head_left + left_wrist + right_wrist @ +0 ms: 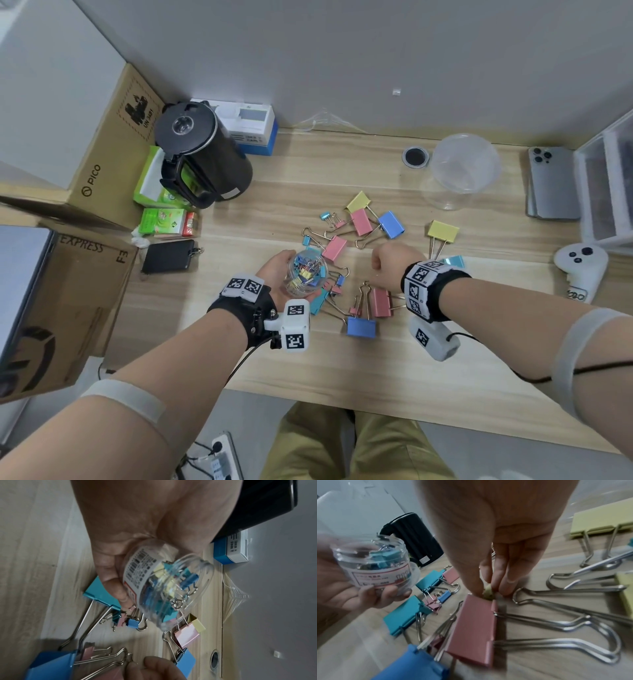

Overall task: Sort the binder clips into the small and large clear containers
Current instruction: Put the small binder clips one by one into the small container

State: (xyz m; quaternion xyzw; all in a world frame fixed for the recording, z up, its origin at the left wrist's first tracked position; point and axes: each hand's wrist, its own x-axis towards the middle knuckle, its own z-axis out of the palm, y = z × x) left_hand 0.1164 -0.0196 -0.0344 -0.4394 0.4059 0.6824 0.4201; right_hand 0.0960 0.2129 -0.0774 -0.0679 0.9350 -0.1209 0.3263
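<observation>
My left hand (276, 266) holds the small clear container (306, 272) tilted, its open mouth (193, 588) facing the clips; several small coloured clips lie inside. My right hand (390, 263) reaches down to the table, and its thumb and fingertips (506, 586) pinch a small yellow binder clip (488, 592) just beyond a large pink clip (474, 628). Large pink, blue, yellow and teal clips (360, 327) and a few small ones (337, 284) are scattered on the wooden table (342, 370). The large clear container (464, 164) stands empty at the back right.
A black kettle (202, 150), green boxes and a black wallet (168, 255) sit at the left, with cardboard boxes (85, 308) beyond. A phone (551, 181), clear drawers (606, 192) and a white controller (579, 263) stand at the right. A cable hole (415, 157) is near the large container.
</observation>
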